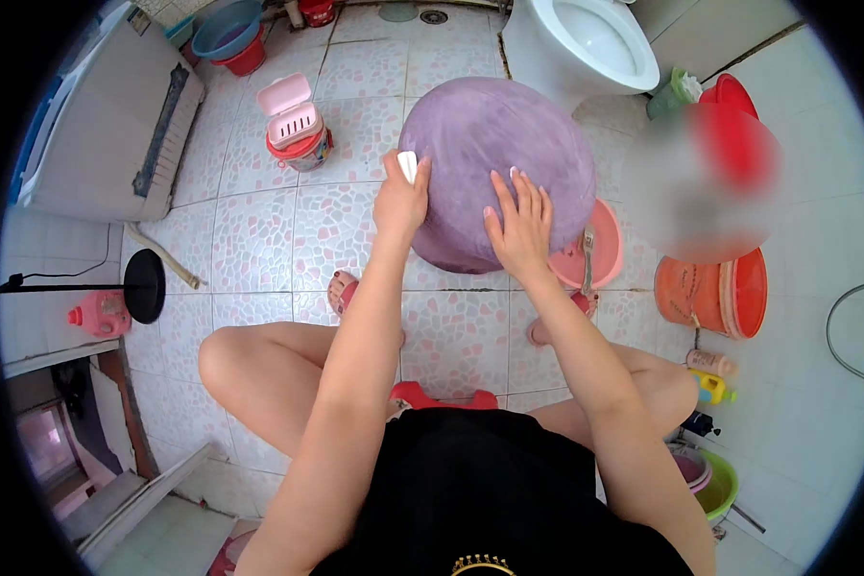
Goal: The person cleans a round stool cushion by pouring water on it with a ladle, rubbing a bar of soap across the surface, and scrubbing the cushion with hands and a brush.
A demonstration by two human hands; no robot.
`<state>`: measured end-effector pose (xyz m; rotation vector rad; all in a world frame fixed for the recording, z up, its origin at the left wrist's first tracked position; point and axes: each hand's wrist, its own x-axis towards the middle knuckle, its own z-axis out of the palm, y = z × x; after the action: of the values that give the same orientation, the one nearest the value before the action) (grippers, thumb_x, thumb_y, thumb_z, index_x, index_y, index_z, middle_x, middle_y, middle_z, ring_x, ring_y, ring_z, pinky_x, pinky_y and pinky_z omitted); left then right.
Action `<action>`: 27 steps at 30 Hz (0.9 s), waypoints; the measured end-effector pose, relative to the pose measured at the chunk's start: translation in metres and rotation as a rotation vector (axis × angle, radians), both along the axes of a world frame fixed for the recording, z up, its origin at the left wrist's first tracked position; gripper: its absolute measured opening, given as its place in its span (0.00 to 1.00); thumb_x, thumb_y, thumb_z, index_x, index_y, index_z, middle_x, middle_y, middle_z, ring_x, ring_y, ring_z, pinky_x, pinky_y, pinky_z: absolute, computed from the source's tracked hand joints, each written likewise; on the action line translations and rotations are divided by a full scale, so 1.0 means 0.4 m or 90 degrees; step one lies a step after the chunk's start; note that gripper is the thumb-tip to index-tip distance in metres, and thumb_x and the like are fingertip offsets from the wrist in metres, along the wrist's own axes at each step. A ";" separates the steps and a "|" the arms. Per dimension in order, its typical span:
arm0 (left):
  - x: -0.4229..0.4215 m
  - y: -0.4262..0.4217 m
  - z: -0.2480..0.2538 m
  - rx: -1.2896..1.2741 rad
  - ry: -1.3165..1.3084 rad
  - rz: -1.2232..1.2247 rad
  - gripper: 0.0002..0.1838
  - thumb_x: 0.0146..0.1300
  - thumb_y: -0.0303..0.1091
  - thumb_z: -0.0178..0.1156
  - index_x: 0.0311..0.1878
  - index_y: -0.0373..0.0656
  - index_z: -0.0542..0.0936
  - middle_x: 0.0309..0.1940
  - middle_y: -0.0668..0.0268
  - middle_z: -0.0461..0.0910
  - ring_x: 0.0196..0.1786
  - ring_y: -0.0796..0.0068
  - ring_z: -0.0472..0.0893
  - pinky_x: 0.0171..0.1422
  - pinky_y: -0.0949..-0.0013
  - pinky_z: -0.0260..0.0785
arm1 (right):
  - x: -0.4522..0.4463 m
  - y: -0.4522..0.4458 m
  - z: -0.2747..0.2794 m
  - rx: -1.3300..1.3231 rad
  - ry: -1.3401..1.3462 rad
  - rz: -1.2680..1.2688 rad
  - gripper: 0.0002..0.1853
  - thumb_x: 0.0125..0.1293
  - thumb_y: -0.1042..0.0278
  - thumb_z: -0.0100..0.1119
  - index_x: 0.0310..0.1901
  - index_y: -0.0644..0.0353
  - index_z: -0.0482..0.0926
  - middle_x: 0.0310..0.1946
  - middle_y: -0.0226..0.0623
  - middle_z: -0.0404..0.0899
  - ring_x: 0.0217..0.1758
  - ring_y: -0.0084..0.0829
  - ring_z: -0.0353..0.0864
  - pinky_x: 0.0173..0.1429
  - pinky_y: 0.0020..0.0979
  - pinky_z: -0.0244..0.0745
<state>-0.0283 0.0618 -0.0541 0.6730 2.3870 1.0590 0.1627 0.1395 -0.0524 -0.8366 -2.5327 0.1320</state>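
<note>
A round purple plush stool (494, 158) stands on the floor in front of me, between my feet and the toilet. At its left edge, my left hand (400, 197) is closed around a white bar of soap (408, 166), part of which shows past the fingers. My right hand (523, 226) lies on the right part of the stool's top with its fingers spread, holding nothing. An open pink soap box (291, 110) sits on a small red-rimmed bucket (302, 152) to the left. Partly behind the stool is a pink basin (612, 252) with a brush (588, 259) in it.
A white toilet (533, 53) is at the back right. On the right are an orange bucket (706, 293) and several bottles along the wall. A washing machine (115, 115) stands at the left, with a grey hose (166, 254) on the tiled floor. Stacked basins (230, 34) are behind it.
</note>
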 end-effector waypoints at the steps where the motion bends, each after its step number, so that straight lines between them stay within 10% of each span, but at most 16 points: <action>1: 0.011 -0.011 -0.007 0.010 -0.032 0.003 0.35 0.71 0.61 0.50 0.71 0.48 0.57 0.46 0.39 0.82 0.50 0.38 0.82 0.55 0.46 0.71 | 0.001 0.000 -0.001 0.002 0.000 0.000 0.30 0.70 0.54 0.53 0.72 0.50 0.68 0.71 0.47 0.64 0.76 0.43 0.60 0.79 0.51 0.46; 9: 0.101 -0.149 0.035 0.338 -0.558 0.073 0.30 0.74 0.43 0.54 0.73 0.49 0.55 0.43 0.57 0.79 0.43 0.65 0.83 0.55 0.58 0.77 | 0.006 -0.010 0.028 -0.210 0.173 0.056 0.29 0.72 0.56 0.51 0.71 0.58 0.66 0.71 0.48 0.64 0.77 0.46 0.58 0.79 0.46 0.48; 16: 0.121 -0.217 0.150 0.803 -0.992 0.090 0.21 0.71 0.43 0.54 0.64 0.51 0.67 0.40 0.65 0.75 0.48 0.68 0.79 0.62 0.53 0.74 | -0.092 -0.232 0.158 -0.572 0.498 0.146 0.25 0.75 0.62 0.44 0.70 0.63 0.67 0.71 0.44 0.65 0.77 0.39 0.58 0.78 0.40 0.52; 27: 0.149 -0.228 0.196 0.738 -0.883 0.063 0.09 0.69 0.40 0.52 0.37 0.45 0.69 0.28 0.68 0.70 0.37 0.72 0.73 0.49 0.68 0.70 | -0.173 -0.315 0.192 -0.663 0.671 0.081 0.27 0.77 0.58 0.32 0.65 0.68 0.70 0.66 0.43 0.71 0.64 0.32 0.68 0.69 0.34 0.60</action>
<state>0.0314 -0.0295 0.0243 -0.0146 0.5224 1.9868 0.0934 0.0135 0.0244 -0.6344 -1.3774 1.5507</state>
